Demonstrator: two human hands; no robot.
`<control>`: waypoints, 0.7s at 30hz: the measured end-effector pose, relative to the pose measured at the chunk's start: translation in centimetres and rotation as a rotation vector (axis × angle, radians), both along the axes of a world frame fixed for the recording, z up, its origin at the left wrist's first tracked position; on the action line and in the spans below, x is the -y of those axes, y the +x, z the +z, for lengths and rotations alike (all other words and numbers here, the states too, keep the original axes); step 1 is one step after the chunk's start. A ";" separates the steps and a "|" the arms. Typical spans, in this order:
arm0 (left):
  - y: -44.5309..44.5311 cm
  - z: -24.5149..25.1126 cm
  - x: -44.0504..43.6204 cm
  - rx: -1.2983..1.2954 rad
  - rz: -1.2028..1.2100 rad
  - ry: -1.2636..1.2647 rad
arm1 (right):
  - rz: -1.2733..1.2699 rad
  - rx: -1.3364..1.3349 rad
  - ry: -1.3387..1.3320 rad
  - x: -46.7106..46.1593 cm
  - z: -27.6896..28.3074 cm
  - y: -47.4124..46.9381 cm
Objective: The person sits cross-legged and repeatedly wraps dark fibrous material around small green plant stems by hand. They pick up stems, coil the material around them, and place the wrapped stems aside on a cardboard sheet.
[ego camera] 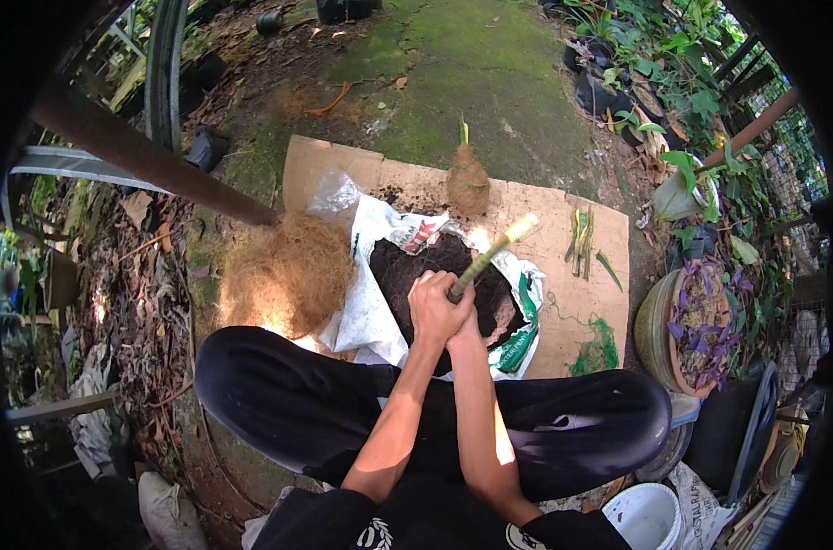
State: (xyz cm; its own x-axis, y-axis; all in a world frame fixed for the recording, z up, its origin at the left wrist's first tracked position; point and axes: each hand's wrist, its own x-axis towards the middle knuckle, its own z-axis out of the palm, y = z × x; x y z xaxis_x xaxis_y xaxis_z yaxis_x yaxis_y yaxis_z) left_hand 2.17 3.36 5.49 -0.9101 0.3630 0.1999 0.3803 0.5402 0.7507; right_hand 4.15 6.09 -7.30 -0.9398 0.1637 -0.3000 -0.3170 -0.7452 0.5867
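Both my hands are clasped together over the opened sack. My left hand (pixel 430 301) and my right hand (pixel 466 317) close around a thick greenish stick (pixel 489 260), tilted with its pale cut end up and to the right. My fingers and the stick's lower end are partly hidden. Beneath them lies dark potting soil (pixel 406 275) in a white plastic sack (pixel 372 309) with green printing. A fibre-wrapped plant ball (pixel 469 184) with a leaf tip sits at the far edge of the cardboard sheet (pixel 561 337). Cut variegated leaves (pixel 581 240) lie to the right.
A heap of brown coconut fibre (pixel 286 275) sits left of the sack, near a rusty pole (pixel 162 158). Tangled green twine (pixel 598 347) lies by my right knee. A large pot of purple plants (pixel 695 330) and a white basin (pixel 643 515) stand on the right.
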 end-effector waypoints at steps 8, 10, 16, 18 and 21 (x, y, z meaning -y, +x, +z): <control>-0.3 -1.9 0.6 0.219 0.207 0.348 | 0.407 0.491 0.857 -1.5 4.0 1.7; -0.6 -2.5 1.3 0.396 0.270 0.420 | 0.464 0.474 0.962 -1.2 6.7 1.6; -2.7 -4.7 4.8 0.549 0.506 0.617 | 0.691 0.676 1.594 -2.4 6.3 0.5; -3.1 -5.0 5.3 0.607 0.526 0.746 | 0.780 0.857 2.057 -4.2 4.3 0.7; -3.5 -4.8 5.6 0.680 0.506 0.825 | 0.946 1.099 2.468 -3.5 2.0 2.1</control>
